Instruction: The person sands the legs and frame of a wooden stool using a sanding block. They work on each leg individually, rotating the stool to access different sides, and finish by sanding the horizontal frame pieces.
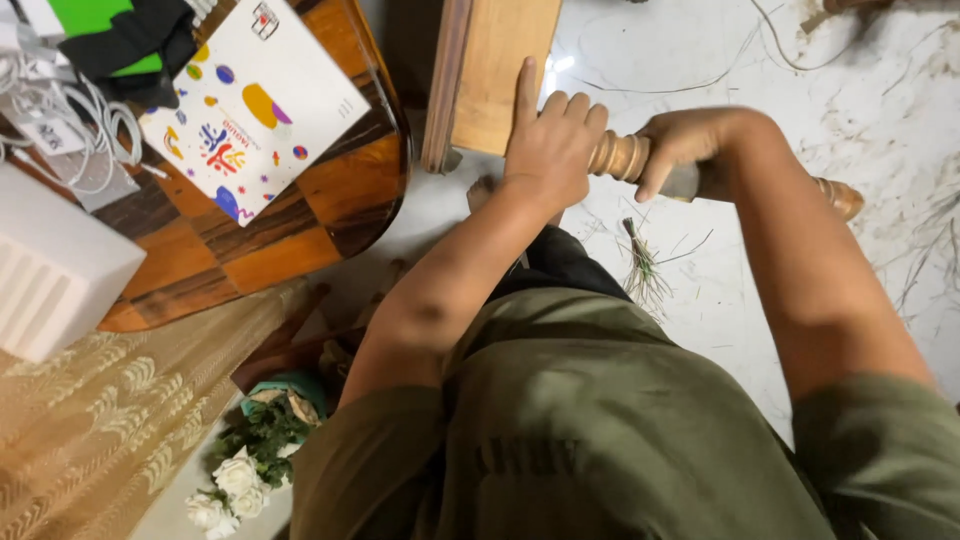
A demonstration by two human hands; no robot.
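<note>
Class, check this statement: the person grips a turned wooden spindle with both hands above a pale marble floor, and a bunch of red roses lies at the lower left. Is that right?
Not quite. The head view shows the bunch of roses is white, not red. The rest holds: the left hand and right hand grip the turned wooden spindle above the pale marble floor.

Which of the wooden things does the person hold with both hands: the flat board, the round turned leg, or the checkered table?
The turned wooden leg. Left hand and right hand both grip it; the flat board and the checkered table are not gripped.
</note>
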